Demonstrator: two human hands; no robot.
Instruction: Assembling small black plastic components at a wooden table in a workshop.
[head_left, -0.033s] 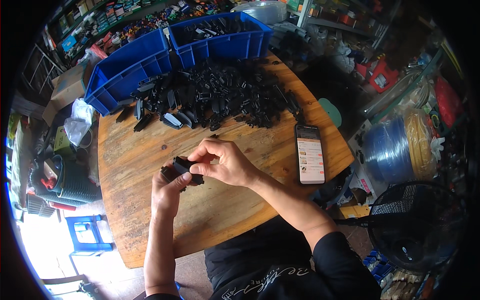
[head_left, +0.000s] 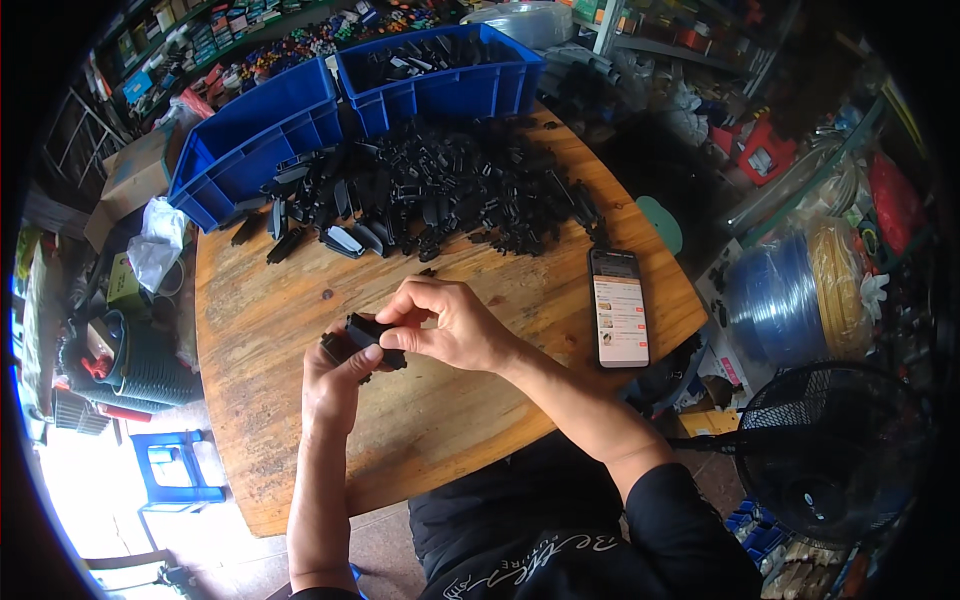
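Nothing has shifted since the earlier frame: both of your hands hold the same pose over the near middle of the round wooden table (head_left: 300, 470). Your left hand (head_left: 335, 385) cradles the small black plastic part (head_left: 368, 338) from below, thumb pressed on it, while your right hand (head_left: 450, 325) pinches its top edge with curled fingers. You seem mid-assembly, seating one piece into another. Next calls for firm, aligned pressure, then a reach to the far pile of black parts (head_left: 440, 195) before the blue bins (head_left: 300, 120). A phone (head_left: 620, 320) lies right.
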